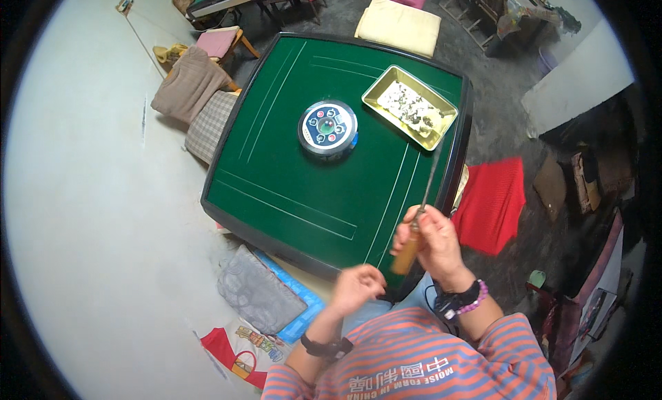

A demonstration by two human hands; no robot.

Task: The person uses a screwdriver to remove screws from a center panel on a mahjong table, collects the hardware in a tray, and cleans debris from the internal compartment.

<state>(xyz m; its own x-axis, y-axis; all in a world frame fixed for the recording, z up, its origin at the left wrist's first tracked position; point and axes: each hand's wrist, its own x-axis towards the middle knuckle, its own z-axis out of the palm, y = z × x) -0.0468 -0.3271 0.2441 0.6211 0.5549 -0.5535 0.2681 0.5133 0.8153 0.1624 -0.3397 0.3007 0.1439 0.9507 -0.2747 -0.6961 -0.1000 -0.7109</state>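
Observation:
My right hand (434, 241) is closed round the amber handle of a long, thin-shafted screwdriver (407, 254). Its dark shaft points up and away, toward the near corner of a gold rectangular tray (376, 96). Small white and dark bits, too small to name, lie inside that tray. My left hand (357, 287) hovers by the near table edge, its fingers curled in; whether anything sits inside them is hidden. Both hands are over the near right part of a square table (289, 193) with a green felt top and dark rim.
A round control unit (327, 129) with buttons stands mid-table. Around the table are a cream-cushioned seat (400, 24), a seat with red knit cloth (491, 203), and chairs with brown cloth (189, 84) at the left. A grey cushion (258, 290) lies near my left arm, beside the white wall.

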